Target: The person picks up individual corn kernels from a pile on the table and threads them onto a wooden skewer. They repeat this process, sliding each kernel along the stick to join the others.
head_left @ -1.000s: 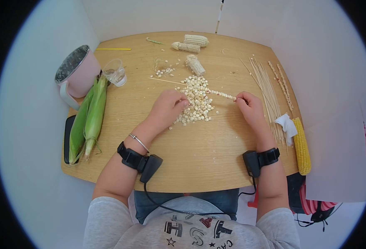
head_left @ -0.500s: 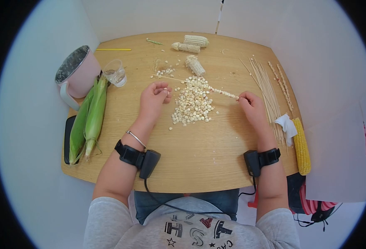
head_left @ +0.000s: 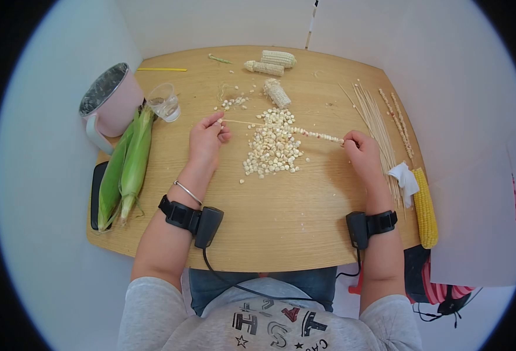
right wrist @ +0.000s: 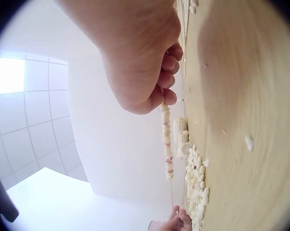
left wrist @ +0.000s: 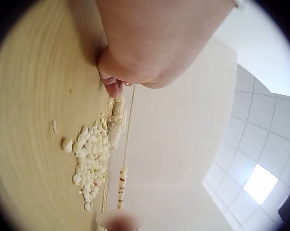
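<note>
My right hand [head_left: 362, 154] grips one end of a thin wooden skewer [head_left: 241, 122], held up across the kernel pile. White corn kernels [head_left: 319, 136], a few with reddish marks, are threaded on the skewer's right half, up to the fingers. At the bare left end, my left hand [head_left: 206, 138] pinches a pale corn kernel [head_left: 220, 120] against the tip; the fingers partly cover it. Below lies a heap of loose kernels [head_left: 274, 153]. In the right wrist view the threaded row [right wrist: 166, 144] runs from the right fingertips toward the left hand [right wrist: 176, 222].
Partly stripped cobs [head_left: 276, 93] lie behind the heap. Bare skewers [head_left: 378, 131], two filled skewers [head_left: 399, 123], a white tissue [head_left: 404, 178] and a yellow corn cob [head_left: 425, 210] are at right. A pink pot [head_left: 114, 102], clear cup [head_left: 165, 104] and husked green corn [head_left: 134, 164] stand left.
My left hand picked a kernel from the heap, drew back left and came up to the skewer's bare tip. My right hand moved slightly right with the skewer.
</note>
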`<state>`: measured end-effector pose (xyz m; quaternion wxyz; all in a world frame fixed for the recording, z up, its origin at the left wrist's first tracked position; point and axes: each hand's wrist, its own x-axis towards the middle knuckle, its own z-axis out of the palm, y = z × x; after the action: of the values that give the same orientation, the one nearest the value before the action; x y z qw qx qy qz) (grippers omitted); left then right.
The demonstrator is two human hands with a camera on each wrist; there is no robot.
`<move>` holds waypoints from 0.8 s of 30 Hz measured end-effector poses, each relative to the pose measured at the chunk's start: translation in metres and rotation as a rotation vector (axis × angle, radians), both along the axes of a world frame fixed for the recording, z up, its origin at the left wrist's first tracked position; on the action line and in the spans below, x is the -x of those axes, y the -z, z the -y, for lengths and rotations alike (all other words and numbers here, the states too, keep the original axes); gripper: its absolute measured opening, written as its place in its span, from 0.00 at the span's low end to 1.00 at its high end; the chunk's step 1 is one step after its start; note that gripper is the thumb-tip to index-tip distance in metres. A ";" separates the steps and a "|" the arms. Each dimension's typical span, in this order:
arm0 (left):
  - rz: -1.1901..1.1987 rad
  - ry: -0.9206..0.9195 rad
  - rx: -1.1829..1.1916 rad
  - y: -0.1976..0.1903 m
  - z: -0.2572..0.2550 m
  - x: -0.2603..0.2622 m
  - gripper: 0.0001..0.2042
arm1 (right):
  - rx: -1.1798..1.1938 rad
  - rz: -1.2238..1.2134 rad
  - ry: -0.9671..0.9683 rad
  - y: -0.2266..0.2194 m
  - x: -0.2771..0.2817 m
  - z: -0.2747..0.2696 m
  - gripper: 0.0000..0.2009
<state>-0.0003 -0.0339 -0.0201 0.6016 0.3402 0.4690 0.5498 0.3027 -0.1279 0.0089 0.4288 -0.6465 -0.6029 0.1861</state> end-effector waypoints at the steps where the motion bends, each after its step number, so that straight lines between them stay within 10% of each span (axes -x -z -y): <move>1: -0.028 -0.010 -0.005 0.000 0.000 0.000 0.12 | 0.009 0.003 0.004 0.000 0.000 0.000 0.07; 24: -0.058 -0.014 -0.065 -0.004 0.002 -0.003 0.11 | 0.039 0.071 0.024 -0.003 0.001 0.001 0.08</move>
<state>0.0029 -0.0362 -0.0164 0.5725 0.3721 0.4704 0.5591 0.3015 -0.1285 0.0117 0.3964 -0.6682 -0.6063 0.1697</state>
